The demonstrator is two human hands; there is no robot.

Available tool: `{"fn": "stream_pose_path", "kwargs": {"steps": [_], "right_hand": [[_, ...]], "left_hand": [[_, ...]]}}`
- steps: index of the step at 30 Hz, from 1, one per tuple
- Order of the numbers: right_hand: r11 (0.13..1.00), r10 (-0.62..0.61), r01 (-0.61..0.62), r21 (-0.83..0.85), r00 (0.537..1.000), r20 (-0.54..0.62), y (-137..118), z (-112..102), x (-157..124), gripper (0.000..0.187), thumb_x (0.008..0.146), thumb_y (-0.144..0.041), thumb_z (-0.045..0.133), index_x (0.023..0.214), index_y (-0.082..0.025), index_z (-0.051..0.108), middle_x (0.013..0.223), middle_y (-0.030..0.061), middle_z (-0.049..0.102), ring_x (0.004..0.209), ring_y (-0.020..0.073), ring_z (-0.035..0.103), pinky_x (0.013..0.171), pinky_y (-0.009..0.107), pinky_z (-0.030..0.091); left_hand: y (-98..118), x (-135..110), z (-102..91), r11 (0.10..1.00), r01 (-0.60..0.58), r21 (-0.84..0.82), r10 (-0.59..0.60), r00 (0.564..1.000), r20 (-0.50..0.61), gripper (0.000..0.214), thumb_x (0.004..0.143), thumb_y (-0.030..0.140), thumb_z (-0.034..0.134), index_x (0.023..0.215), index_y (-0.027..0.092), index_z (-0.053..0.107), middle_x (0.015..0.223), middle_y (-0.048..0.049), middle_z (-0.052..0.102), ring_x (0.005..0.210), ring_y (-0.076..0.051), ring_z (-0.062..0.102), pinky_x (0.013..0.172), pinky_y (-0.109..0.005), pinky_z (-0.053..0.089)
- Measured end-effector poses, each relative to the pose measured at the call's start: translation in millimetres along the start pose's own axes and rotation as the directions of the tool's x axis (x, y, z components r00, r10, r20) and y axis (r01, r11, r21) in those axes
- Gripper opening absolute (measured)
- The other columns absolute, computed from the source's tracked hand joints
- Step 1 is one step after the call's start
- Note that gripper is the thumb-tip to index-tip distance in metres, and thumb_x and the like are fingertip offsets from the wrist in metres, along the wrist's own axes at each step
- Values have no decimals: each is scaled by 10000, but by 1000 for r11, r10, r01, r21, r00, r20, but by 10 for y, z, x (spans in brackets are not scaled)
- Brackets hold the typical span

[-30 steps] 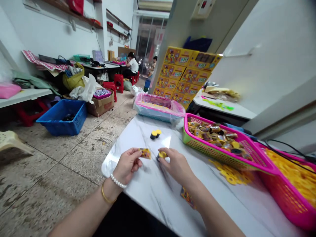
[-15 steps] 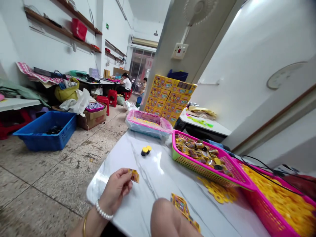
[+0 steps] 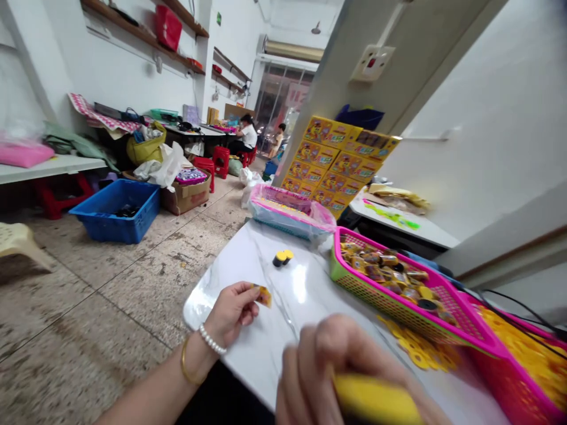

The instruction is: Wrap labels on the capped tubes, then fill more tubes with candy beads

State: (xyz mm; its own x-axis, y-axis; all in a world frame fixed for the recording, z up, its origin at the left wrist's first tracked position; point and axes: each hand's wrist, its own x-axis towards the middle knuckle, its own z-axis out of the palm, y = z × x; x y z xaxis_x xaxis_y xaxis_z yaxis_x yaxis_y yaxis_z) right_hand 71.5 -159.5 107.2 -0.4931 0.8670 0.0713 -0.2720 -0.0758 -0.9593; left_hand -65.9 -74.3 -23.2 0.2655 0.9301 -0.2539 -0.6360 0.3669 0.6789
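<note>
Head camera shows that the right hand (image 3: 336, 366) has been brought up near to the lens, whereas one second ago it was placed at a cylinder on the worktop (image 3: 239, 262). Its fingers are curled around a yellow piece (image 3: 376, 398), strongly blurred, with a dark part below; by this, the cylinder seems to be lifted off the worktop. In the left hand (image 3: 233, 313), a thin, flat printed piece (image 3: 264, 296) is kept pinched between thumb and finger. Beyond, two short cylinders (image 3: 279, 258) with yellow tops and dark sides are stood side by side. The worktop is smooth, glossy and marble-patterned; the pink-rimmed basket (image 3: 398, 304) is made of perforated plastic.
</note>
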Motion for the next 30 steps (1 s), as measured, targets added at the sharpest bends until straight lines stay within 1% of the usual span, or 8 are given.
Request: {"fn": "stream_pose_path", "kwargs": {"steps": [2, 4, 6, 10, 16, 19, 26, 30], "right_hand": [[996, -70, 79, 40, 979, -192, 110, -235, 192, 327, 746, -496, 747, 1012, -306, 735, 844, 49, 739, 768, 220, 699, 723, 358, 570], [995, -80, 98, 26, 913, -400, 246, -506, 376, 345, 695, -418, 823, 989, -258, 741, 960, 57, 738, 852, 212, 692, 824, 362, 563], [996, -55, 84, 38, 873, -485, 397, -748, 500, 350, 658, -374, 850, 962, -244, 735, 1001, 47, 723, 891, 203, 681, 868, 364, 561], [997, 13, 27, 75, 873, -488, 653, -960, 568, 339, 640, -360, 870, 915, -229, 722, 945, 25, 709, 898, 186, 675, 881, 344, 554], [998, 31, -53, -34, 887, -461, 848, -933, 577, 402, 636, -436, 873, 921, -198, 721, 935, 51, 727, 913, 206, 674, 939, 361, 502], [991, -21, -49, -121, 854, -520, 892, -961, 580, 415, 639, -473, 864, 897, -197, 693, 920, 52, 729, 918, 217, 673, 919, 368, 510], [978, -46, -61, -197, 869, -493, 903, -886, 555, 424, 663, -490, 845, 891, -208, 625, 960, 66, 742, 919, 225, 689, 894, 365, 531], [984, -62, -36, -173, 845, -531, 927, -827, 562, 474, 641, -501, 858, 882, -229, 553, 915, 46, 749, 867, 220, 704, 893, 397, 537]], "left_hand": [[28, 43, 3, 999, 28, -47, -29, 999, -21, 198, 723, 208, 795, 775, 80, 653, 717, -49, 678, 436, -23, 484, 346, -124, 237], [61, 89, 5, 994, 66, -82, -71, 996, -57, 146, 749, 155, 764, 793, 70, 653, 721, -52, 672, 432, -19, 483, 330, -118, 221], [90, 121, 11, 989, 94, -110, -104, 991, -88, 108, 775, 121, 733, 814, 69, 648, 740, -61, 677, 425, -13, 476, 316, -112, 194], [117, 122, 41, 986, 108, -124, -122, 987, -105, 53, 810, 80, 682, 813, 72, 630, 737, -64, 678, 420, -13, 484, 309, -104, 196], [116, 82, 54, 990, 102, -101, -112, 989, -95, 120, 787, 125, 728, 797, 84, 615, 674, -41, 648, 404, -15, 464, 307, -107, 187], [106, 90, 42, 990, 95, -107, -105, 990, -90, 130, 779, 136, 733, 776, 84, 614, 669, -38, 640, 407, -16, 468, 305, -108, 188], [62, 110, -5, 992, 68, -110, -73, 996, -46, 115, 788, 161, 711, 767, 74, 638, 675, -50, 646, 435, -23, 486, 322, -108, 227], [31, 118, -31, 993, 64, -99, -69, 996, -53, 139, 776, 186, 717, 752, 86, 623, 684, -47, 646, 415, -26, 466, 317, -131, 200]]}}
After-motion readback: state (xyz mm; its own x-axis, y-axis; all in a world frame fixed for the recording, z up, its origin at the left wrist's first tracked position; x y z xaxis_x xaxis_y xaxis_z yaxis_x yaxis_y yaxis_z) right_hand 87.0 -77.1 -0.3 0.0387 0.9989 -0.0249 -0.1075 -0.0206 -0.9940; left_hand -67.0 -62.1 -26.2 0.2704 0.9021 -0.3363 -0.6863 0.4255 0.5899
